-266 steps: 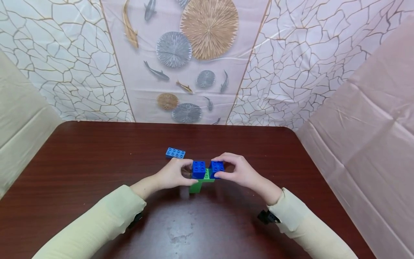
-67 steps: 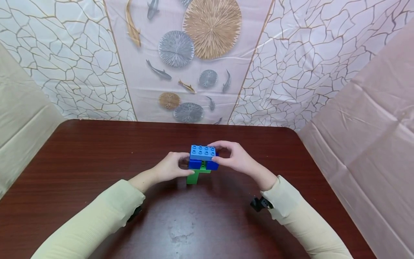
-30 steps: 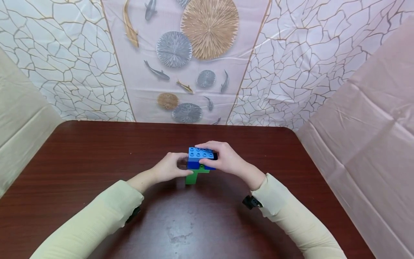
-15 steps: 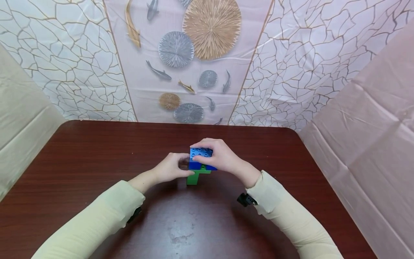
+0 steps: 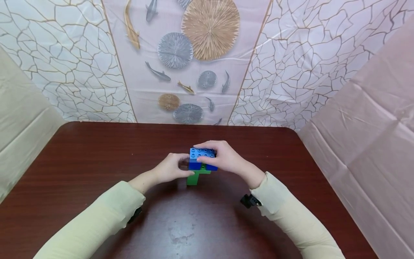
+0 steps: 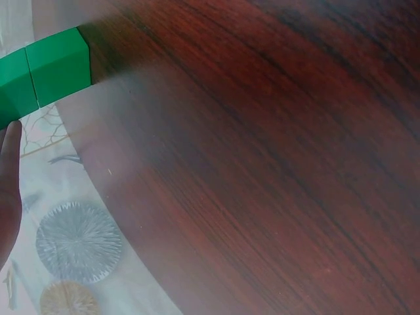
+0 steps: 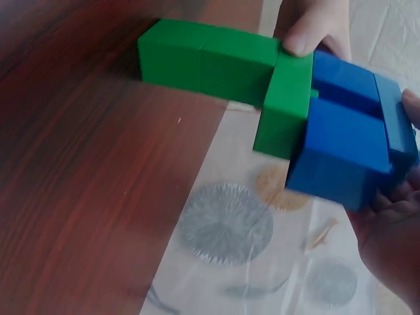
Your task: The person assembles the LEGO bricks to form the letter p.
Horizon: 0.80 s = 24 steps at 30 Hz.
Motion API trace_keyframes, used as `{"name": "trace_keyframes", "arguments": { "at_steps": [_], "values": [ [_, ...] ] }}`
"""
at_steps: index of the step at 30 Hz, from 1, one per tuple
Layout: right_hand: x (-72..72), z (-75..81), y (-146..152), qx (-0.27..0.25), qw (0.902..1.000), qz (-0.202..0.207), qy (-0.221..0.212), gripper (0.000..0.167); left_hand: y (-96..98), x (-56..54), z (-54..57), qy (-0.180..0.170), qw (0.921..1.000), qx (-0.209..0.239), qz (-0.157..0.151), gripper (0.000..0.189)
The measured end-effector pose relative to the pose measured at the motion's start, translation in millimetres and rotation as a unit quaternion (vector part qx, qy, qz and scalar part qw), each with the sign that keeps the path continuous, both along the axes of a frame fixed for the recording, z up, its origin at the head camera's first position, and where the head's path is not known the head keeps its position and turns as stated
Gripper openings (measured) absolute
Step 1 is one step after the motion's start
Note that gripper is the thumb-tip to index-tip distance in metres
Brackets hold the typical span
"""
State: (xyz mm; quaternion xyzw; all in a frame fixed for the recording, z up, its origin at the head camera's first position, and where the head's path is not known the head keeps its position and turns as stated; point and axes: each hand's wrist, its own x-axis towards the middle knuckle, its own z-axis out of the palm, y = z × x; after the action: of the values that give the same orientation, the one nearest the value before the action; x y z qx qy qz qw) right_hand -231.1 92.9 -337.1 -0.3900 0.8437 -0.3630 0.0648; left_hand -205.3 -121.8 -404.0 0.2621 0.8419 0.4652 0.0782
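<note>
A light blue eight-stud brick (image 5: 195, 152) lies across two dark blue bricks (image 7: 341, 144), bridging the gap between them. Those sit on a flat green brick (image 7: 283, 121), which overhangs a green column (image 5: 192, 178) of two bricks standing on the table. My right hand (image 5: 225, 158) grips the light blue brick from the right, thumb along its near side and fingers at the back. From the left, my left hand (image 5: 168, 169) holds the structure, its thumb at the flat green brick. The left wrist view catches the green column bricks (image 6: 60, 68) and part of one finger (image 6: 9, 177).
The dark red-brown table (image 5: 97, 158) extends all around the structure. Patterned cloth (image 5: 145, 90) hangs behind its far edge, and pale fabric (image 5: 355, 136) stands along the right side.
The light blue brick, earlier on the table behind the left hand, now tops the dark blue bricks. My right hand reached leftward over it, then drew slightly back right; the left stays nearly still.
</note>
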Motion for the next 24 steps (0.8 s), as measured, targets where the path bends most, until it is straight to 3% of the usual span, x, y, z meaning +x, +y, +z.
{"name": "trace_keyframes", "arguments": {
  "at_steps": [8,24],
  "values": [
    [-1.6,-2.4,24.4,-0.015,0.9988,-0.044,-0.015,0.038,1.5,0.1,-0.1,-0.008,0.9999,0.0,0.006,0.046],
    [-1.5,-5.0,26.4,-0.015,0.9988,-0.045,-0.011,0.037,0.5,0.1,0.4,-0.018,0.9998,-0.003,0.009,0.048]
  ]
}}
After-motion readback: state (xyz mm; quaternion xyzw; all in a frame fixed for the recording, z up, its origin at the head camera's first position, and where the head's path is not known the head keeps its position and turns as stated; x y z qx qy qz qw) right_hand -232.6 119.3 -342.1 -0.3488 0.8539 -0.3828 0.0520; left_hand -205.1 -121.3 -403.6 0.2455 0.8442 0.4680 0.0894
